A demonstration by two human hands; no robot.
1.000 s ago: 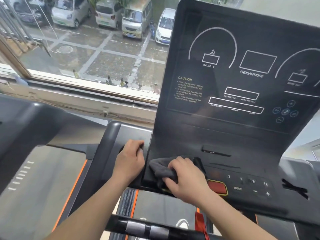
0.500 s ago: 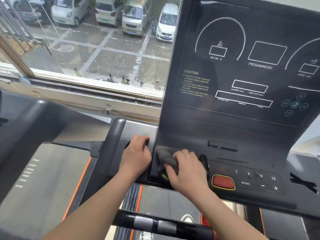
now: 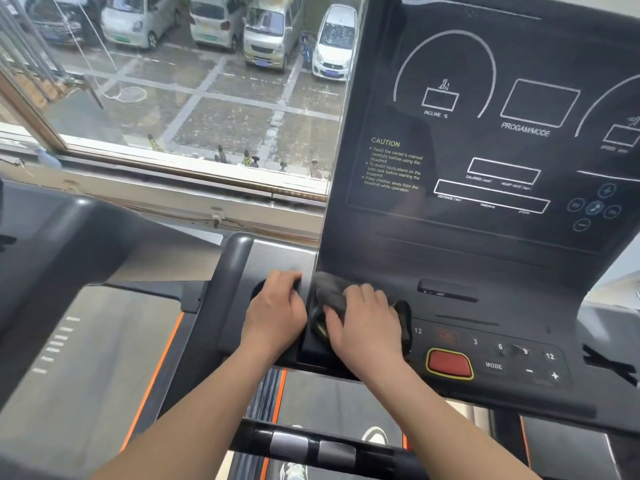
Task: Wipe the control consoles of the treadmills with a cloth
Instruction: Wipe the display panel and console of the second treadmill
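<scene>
The right hand (image 3: 367,327) presses a dark cloth (image 3: 329,294) flat against the console (image 3: 485,271) at its lower left corner, while the left hand (image 3: 277,311) grips the side rest. Wiping well probably means keeping firm, overlapping strokes toward the red button (image 3: 449,363) without pressing it.

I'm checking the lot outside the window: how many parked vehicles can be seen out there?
5, in a row along the top: a dark car far left, a pale car, a white car, a beige van, a white car beside the console. More may be cut off.

Both forearms reach forward, left hand (image 3: 275,310) and right hand (image 3: 365,322) curled (knuckles up).
</scene>
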